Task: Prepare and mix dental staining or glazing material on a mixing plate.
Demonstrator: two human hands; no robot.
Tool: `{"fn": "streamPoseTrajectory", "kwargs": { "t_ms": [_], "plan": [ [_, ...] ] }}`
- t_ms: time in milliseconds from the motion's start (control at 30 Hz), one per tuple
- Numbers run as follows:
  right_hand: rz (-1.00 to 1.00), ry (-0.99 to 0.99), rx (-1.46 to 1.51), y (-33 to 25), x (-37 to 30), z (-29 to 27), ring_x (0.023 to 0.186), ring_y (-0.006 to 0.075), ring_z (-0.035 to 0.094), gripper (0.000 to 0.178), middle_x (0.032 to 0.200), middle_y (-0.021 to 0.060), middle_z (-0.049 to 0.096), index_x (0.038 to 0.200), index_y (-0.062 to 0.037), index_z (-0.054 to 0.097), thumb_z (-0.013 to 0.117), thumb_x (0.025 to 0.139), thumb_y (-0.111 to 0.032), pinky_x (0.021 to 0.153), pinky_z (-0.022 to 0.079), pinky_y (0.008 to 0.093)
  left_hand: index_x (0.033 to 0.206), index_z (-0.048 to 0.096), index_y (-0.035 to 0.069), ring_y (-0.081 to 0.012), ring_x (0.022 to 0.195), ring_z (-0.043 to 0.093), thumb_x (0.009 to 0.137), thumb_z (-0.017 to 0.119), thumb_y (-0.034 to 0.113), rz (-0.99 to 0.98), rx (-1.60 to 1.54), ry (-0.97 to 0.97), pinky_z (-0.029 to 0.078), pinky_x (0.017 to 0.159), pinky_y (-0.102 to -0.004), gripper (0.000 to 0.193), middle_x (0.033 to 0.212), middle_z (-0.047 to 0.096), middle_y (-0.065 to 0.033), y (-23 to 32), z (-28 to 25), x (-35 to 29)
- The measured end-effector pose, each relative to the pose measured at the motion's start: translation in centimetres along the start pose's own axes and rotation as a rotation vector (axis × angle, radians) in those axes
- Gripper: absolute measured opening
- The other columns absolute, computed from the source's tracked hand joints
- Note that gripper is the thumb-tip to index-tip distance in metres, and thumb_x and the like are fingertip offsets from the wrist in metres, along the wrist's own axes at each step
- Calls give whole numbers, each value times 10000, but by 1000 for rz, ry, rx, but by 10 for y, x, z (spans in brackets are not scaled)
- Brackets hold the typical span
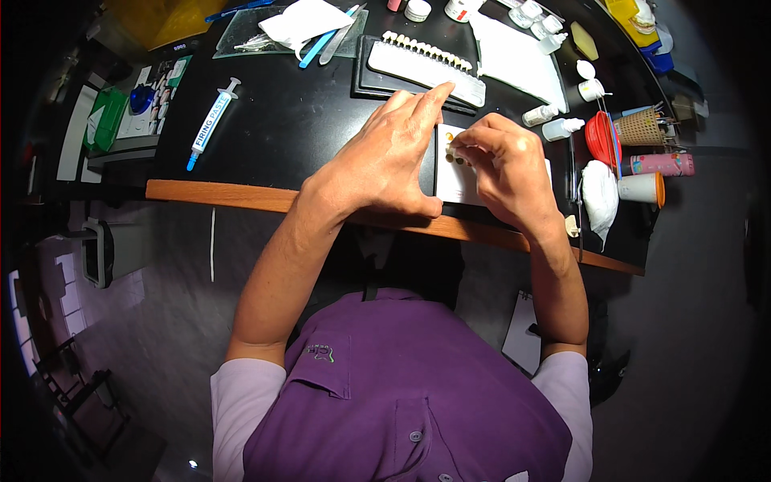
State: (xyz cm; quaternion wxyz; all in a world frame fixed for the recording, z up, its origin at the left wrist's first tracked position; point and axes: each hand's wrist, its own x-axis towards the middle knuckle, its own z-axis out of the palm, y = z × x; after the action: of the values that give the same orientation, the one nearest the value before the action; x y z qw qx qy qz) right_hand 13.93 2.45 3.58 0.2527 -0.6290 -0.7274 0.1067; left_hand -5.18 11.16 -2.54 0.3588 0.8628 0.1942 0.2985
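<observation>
A white palette (459, 189) with several small gold and brown round pieces (451, 151) lies near the table's front edge. My right hand (510, 165) is over it, thumb and fingers pinched together just beside those pieces. Whatever sits in the pinch is too small and hidden to name. Along the palette's left side, my left hand (381, 157) has its thumb and fingers stretched apart, the thumb by the near left corner. Just beyond the left fingertips, a tooth shade guide (422, 71) with a row of tooth-shaped tabs rests on a black case (369, 80).
A labelled syringe (213, 124) lies at left. Behind are a glass slab (241, 36) with tissue and tools, and a white paper towel (522, 64). Dropper bottles (562, 128), a red bowl (600, 138), a tool holder (638, 128) and an orange-rimmed cup (641, 189) crowd the right side.
</observation>
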Motion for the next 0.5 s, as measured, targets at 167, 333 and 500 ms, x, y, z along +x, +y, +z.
{"fn": "streamPoseTrajectory", "kwargs": {
  "t_ms": [167,333,500],
  "plan": [
    [-4,-57,-36,-2,-4,-6,804,370,701,126,851,174,684,913,14,785,698,839,66,739,552,449,1593,322,-37,-403,1170,560,572,840,243,25,-3,11,468,1087,-458,1178,1242,592,-213,-3,2,1],
    [53,19,-72,7,-4,-21,777,334,721,148,825,156,699,906,10,780,706,816,101,710,562,412,1592,324,-34,-402,1168,562,571,839,245,17,-2,21,469,1086,-456,1177,1243,594,-213,-2,1,-1],
    [56,-2,-104,11,4,-18,773,323,731,117,831,148,714,914,-20,792,765,819,42,712,573,405,1594,325,-28,-404,1179,556,564,842,258,-5,0,-5,466,1090,-458,1187,1252,592,-217,-1,1,0]
  ]
}}
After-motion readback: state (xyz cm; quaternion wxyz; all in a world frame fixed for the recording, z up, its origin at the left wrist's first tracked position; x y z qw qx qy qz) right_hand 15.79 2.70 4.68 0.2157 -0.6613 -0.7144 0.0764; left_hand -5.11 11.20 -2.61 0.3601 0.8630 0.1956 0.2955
